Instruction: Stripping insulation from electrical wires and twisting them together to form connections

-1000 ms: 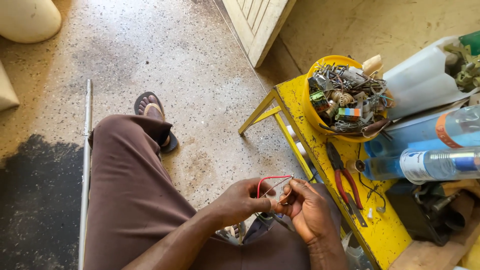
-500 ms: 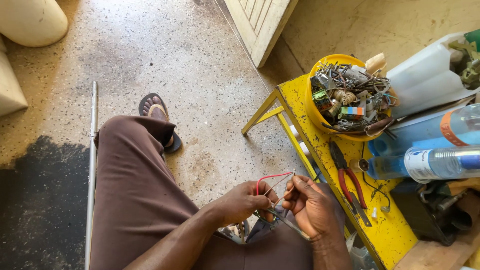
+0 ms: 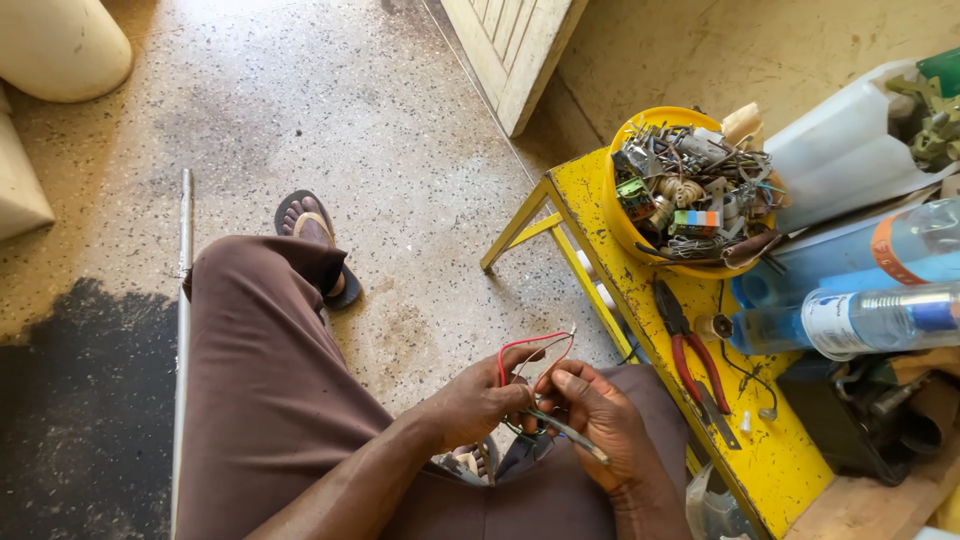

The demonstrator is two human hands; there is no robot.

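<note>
Over my lap, my left hand (image 3: 480, 400) and my right hand (image 3: 600, 420) meet on a small bundle of wires. A thin red wire (image 3: 525, 345) loops up from between the fingers, with a bare end poking up to the right. A grey cable (image 3: 570, 435) runs down across my right palm. Both hands pinch the wires; what lies under the fingers is hidden. My brown trousers (image 3: 270, 390) fill the foreground, and my sandalled foot (image 3: 315, 240) rests on the floor.
To my right stands a yellow table (image 3: 620, 270) carrying a yellow bowl (image 3: 625, 225) of electronic scrap, red-handled pliers (image 3: 690, 350), plastic bottles (image 3: 870, 315) and a white jerrycan (image 3: 850, 150). A wooden door (image 3: 515, 50) is at the back; a metal rod (image 3: 183, 330) runs by my left leg.
My hands have stayed together on the wires, with small finger movements. The red loop has shifted slightly and its bare end now sticks up to the right.
</note>
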